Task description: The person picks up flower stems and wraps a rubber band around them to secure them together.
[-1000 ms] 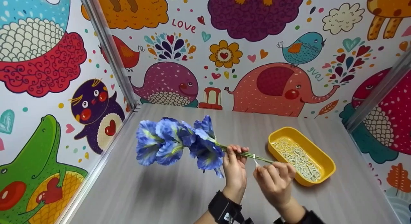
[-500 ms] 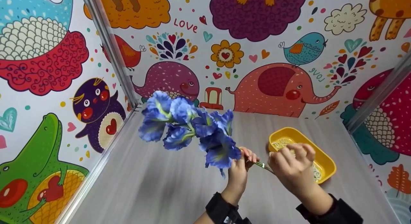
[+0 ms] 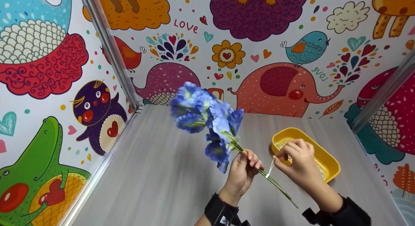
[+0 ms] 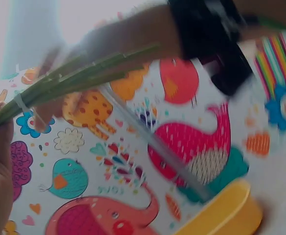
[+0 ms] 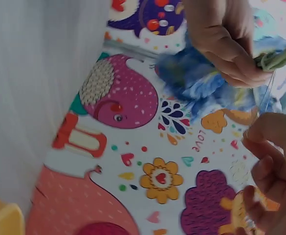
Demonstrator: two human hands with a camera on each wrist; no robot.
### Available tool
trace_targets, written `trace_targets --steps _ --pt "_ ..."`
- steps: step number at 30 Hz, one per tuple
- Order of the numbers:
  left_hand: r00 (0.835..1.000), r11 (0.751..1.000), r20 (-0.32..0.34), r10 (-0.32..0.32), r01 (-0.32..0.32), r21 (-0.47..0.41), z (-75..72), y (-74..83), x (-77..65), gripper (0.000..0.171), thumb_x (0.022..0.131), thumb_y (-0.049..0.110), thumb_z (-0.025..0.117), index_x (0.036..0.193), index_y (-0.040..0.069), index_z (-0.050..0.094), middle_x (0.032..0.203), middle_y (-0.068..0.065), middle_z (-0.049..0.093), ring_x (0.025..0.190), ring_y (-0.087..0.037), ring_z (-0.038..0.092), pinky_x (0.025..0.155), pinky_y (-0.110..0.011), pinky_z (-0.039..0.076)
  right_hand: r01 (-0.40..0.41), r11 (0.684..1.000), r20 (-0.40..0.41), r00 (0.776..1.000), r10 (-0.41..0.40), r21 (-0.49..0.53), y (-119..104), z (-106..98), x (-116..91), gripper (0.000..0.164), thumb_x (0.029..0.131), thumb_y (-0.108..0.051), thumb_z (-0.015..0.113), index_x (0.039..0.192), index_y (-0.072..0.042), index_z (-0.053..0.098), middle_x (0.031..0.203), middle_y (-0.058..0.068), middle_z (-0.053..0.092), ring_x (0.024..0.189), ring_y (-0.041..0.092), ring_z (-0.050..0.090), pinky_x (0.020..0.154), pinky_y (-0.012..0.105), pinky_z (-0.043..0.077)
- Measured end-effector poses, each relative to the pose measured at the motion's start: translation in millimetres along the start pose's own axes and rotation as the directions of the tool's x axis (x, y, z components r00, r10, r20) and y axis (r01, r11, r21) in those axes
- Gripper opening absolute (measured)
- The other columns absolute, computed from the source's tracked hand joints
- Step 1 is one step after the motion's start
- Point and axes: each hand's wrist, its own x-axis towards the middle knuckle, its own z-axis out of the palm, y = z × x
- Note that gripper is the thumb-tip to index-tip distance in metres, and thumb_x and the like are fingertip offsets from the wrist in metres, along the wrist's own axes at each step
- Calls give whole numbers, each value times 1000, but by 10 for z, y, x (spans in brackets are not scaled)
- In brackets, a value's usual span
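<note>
My left hand [image 3: 241, 174] grips the green stems [image 3: 283, 192] of a bunch of artificial blue flowers [image 3: 201, 112], just below the blooms. The blooms point up and left, while the stem ends slant down to the right. A white rubber band [image 3: 270, 167] is looped around the stems below my left fingers. Thumb and fingertips of my right hand [image 3: 298, 161] pinch its free end and hold it stretched away from the stems. In the right wrist view the taut band [image 5: 268, 93] runs between the stems [image 5: 282, 58] and my right fingertips.
A yellow tub [image 3: 330, 158] with several pale rubber bands stands at the right, partly hidden behind my right hand. Cartoon-printed walls [image 3: 253, 54] enclose the grey table [image 3: 146, 174] at the back and sides.
The flower bunch has tilted more upright, its blooms moving up and right. My right hand has moved right and up, and the pulled band now shows stretched from the stems.
</note>
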Motion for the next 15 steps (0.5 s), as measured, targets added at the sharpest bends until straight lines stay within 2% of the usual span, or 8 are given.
trace_targets --steps 4,9,15 --pt "997 991 -68 -34 25 -129 71 27 1 29 88 49 49 84 20 47 71 10 46 69 -2 51 77 -18 54 -66 993 -33 997 69 96 9 89 -80 25 60 5 75 69 -12 59 66 -4 52 78 16 44 77 39 27" --pt "992 976 -122 8 -34 -215 144 40 -6 27 89 45 49 81 19 50 72 10 47 71 -1 54 77 -18 54 -163 965 -68 981 180 204 -36 196 -187 27 61 11 75 68 -10 60 66 -2 55 78 10 45 76 28 27" --pt "980 936 -195 52 -116 -332 229 29 -18 27 97 37 43 81 18 53 74 8 52 75 -2 58 80 -17 54 -233 912 -103 954 281 336 -117 312 -296 28 62 20 72 67 -5 60 64 4 52 71 7 44 65 18 34"
